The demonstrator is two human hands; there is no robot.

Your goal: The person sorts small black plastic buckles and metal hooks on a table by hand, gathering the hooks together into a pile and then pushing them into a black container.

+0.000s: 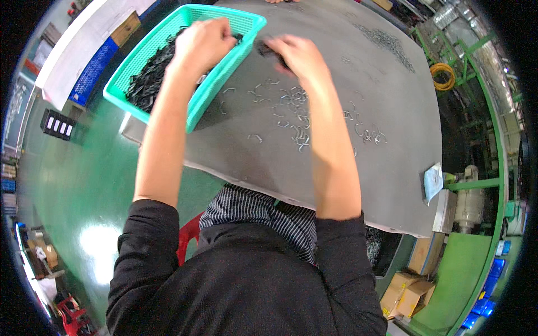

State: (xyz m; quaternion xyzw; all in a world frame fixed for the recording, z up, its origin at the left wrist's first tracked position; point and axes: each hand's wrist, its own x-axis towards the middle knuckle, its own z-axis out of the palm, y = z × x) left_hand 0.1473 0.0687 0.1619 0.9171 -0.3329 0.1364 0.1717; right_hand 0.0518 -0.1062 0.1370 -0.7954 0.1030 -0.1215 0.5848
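Observation:
A turquoise plastic basket [223,75] stands at the table's far left, holding a heap of thin black strips [148,81]. My left hand [204,43] is over the basket with its fingers curled closed; whatever is in them is hidden. Just right of the basket, my right hand [300,55] grips a small bunch of black strips [270,51], somewhat blurred. Bent metal hooks [297,98] lie scattered on the grey tabletop [386,179], below and around my right forearm.
A denser spread of small metal pieces [386,43] covers the far right of the table. Another person's hand [280,1] shows at the far edge. A pale blue packet [432,182] sits at the right edge. Cardboard boxes [406,294] and green racking [493,140] stand to the right.

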